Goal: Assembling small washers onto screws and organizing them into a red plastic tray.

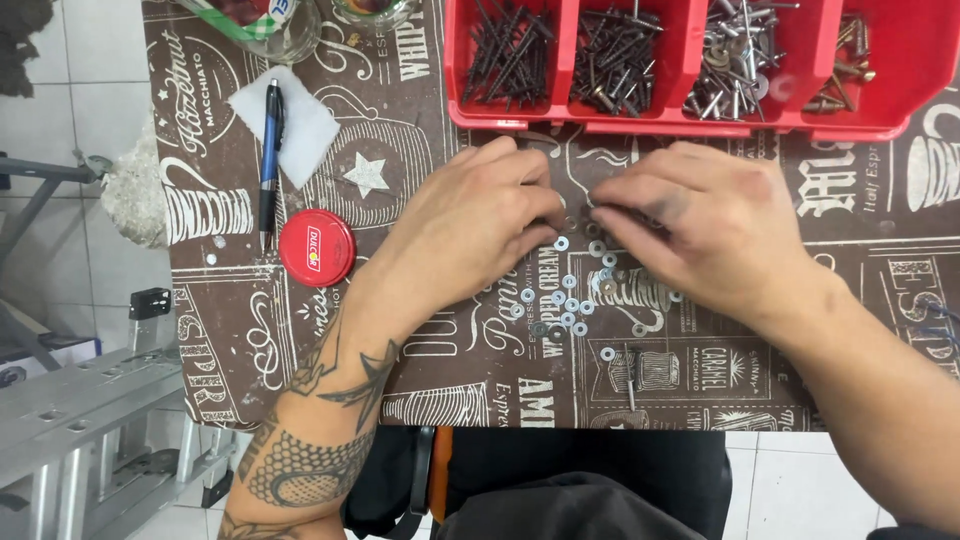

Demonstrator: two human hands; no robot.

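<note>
My left hand (470, 225) and my right hand (700, 225) lie palm down on a brown printed tablecloth (440, 380), fingertips almost meeting over a scatter of several small metal washers (572, 300). The fingers of both hands curl onto the washers at the top of the pile. What sits under the fingertips is hidden. A single nail (630, 375) lies just below the washers.
A red compartment tray (680, 118) with nails, screws and rivets stands at the far edge. A blue pen (270, 160) on a white cloth (300, 135), a red round lid (316, 248) and a glass jar (270, 25) sit at the left. A metal ladder (80, 430) stands beside the table.
</note>
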